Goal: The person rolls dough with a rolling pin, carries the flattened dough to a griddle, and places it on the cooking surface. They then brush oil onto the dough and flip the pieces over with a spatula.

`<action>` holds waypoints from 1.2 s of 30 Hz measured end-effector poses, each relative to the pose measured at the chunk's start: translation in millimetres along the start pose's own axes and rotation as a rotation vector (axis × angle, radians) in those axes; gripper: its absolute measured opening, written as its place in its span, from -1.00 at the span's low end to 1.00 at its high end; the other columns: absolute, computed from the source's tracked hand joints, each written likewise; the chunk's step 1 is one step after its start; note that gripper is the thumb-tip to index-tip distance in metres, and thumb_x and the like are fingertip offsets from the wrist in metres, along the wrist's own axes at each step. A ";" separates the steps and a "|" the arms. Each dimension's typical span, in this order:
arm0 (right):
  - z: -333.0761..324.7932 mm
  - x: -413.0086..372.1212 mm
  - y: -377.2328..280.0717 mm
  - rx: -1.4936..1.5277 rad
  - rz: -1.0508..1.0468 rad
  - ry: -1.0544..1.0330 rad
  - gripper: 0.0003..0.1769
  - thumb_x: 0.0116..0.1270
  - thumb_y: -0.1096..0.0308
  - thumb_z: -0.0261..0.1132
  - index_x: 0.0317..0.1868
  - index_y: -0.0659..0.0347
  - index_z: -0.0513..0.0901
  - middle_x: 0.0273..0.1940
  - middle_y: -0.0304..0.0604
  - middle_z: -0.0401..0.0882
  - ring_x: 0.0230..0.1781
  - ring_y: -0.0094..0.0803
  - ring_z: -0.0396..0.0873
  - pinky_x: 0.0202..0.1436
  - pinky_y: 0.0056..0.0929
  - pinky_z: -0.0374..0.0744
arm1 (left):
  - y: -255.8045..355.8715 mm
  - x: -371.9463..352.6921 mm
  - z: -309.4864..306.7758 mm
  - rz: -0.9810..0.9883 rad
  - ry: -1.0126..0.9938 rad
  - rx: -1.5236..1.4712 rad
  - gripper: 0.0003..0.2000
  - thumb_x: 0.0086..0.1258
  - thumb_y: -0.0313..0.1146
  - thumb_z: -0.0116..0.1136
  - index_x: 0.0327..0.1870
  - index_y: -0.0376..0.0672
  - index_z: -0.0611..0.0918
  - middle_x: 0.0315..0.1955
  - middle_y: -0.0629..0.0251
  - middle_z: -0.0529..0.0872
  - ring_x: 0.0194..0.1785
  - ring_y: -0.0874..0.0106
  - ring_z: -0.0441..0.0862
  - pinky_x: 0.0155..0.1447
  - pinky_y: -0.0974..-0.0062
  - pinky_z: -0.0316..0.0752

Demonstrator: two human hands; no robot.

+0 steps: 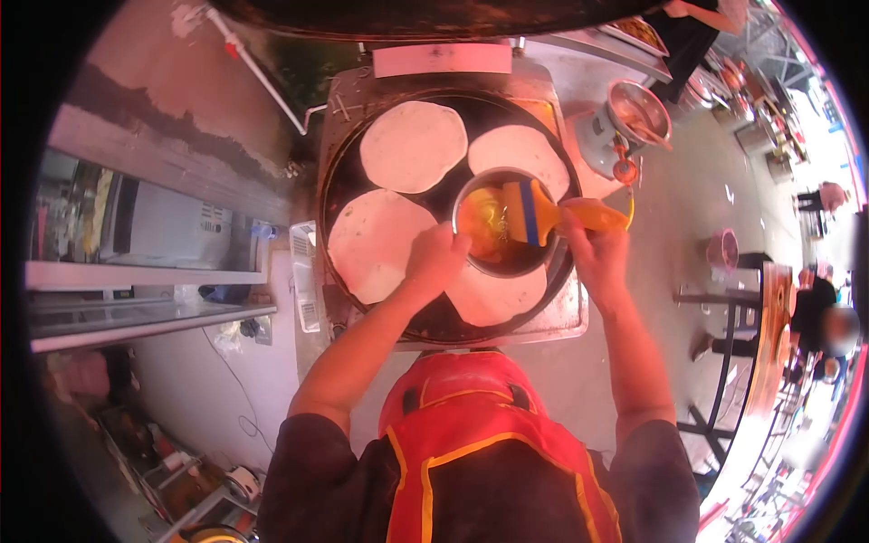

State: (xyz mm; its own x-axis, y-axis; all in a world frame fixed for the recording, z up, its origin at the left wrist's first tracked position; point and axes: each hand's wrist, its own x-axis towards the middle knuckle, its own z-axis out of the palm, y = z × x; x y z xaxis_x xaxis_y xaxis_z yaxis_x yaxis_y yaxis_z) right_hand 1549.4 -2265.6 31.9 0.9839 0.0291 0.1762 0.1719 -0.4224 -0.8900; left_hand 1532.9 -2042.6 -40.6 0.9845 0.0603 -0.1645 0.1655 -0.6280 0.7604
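Note:
My left hand point(436, 258) grips the near left rim of a round metal bowl point(507, 264) with yellow oil in it. My right hand point(597, 252) is closed around the handle of a wide pastry brush point(546, 215) with a blue band; its bristles are inside the bowl. The bowl is held over a large round black griddle point(348, 172). Several pale flat dough rounds lie on the griddle: one at the far left point(414, 147), one at the far right point(507, 149), one at the near left point(373, 240) and one at the near right point(498, 299), partly hidden by the bowl.
A dark round lid edge point(434, 23) overhangs the far side. Right of the griddle, a metal pot point(638, 109) stands beside a gas cylinder point(597, 140). Metal shelving point(154, 271) lies left. A wooden table point(774, 317) and people are farther right.

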 end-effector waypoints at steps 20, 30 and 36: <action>249.3 185.0 170.4 0.738 0.348 -0.076 -0.78 0.28 0.37 0.26 -0.21 0.39 0.58 -0.39 -0.06 0.63 -0.46 -0.42 0.63 -0.32 -0.49 0.66 | -121.0 -105.7 -128.6 -0.356 0.598 -0.009 -0.79 0.31 -0.39 -0.05 -0.34 -0.41 0.51 -0.57 0.02 0.53 -0.50 0.34 0.49 -0.35 0.36 0.37; 51.6 174.6 218.3 0.289 0.324 0.151 -0.75 0.27 0.33 0.24 -0.24 0.40 0.64 -0.43 -0.10 0.64 -0.48 -0.46 0.62 -0.38 -0.57 0.59 | -147.0 -152.7 -136.1 -0.570 0.685 -0.407 -0.78 0.36 -0.40 -0.06 -0.27 -0.41 0.56 -0.48 0.30 0.58 -0.38 0.58 0.46 -0.28 0.55 0.41; 45.3 117.2 160.3 0.413 0.194 -0.083 -0.71 0.35 0.25 0.19 -0.20 0.39 0.58 -0.42 -0.13 0.63 -0.44 -0.45 0.63 -0.31 -0.50 0.61 | -137.4 -145.3 -141.0 -0.589 0.593 -0.495 -0.75 0.39 -0.38 -0.11 -0.18 -0.42 0.56 -0.35 0.28 0.62 -0.25 0.54 0.54 -0.12 0.54 0.49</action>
State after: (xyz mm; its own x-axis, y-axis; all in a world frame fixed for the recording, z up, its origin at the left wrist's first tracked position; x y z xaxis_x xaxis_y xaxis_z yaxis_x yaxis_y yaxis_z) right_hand 1694.4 -2288.9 -109.2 0.9975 0.0651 -0.0290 -0.0270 -0.0312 -0.9992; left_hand 1375.2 -1855.7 -32.6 0.5824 0.7271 -0.3634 0.5135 0.0174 0.8579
